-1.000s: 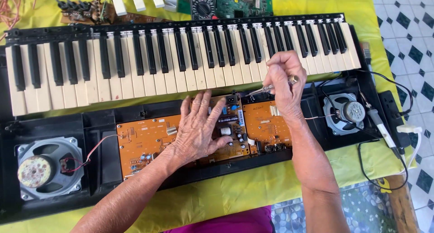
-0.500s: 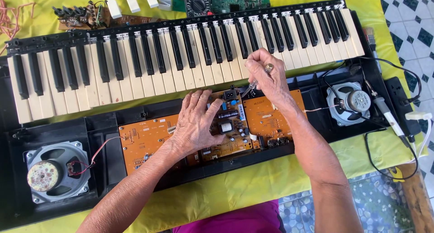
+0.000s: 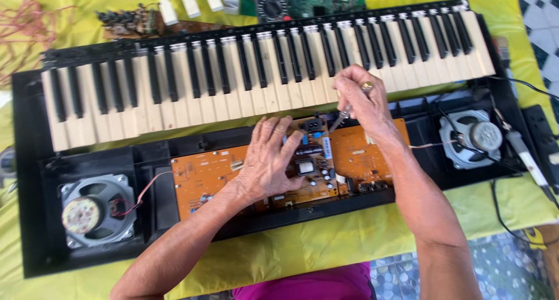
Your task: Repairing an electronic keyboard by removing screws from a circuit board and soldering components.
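You have the opened keyboard lying across the yellow cloth, keys at 12 o'clock, and you are working on the orange circuit board in the tray below the keys. A round speaker sits at 9 o'clock of the board and a second speaker at 3 o'clock.

Your left hand lies flat and spread on the board's middle, holding it down. Your right hand is closed in a pinch on a thin metal tool, its tip angled down toward 7 o'clock at the board's upper edge. It looks like you are probing or loosening a point there; what it is I cannot tell. The next move calls for a steady tip, clear of the neighbouring parts.

Against half a second ago, both hands sit much the same; the view has shifted slightly.
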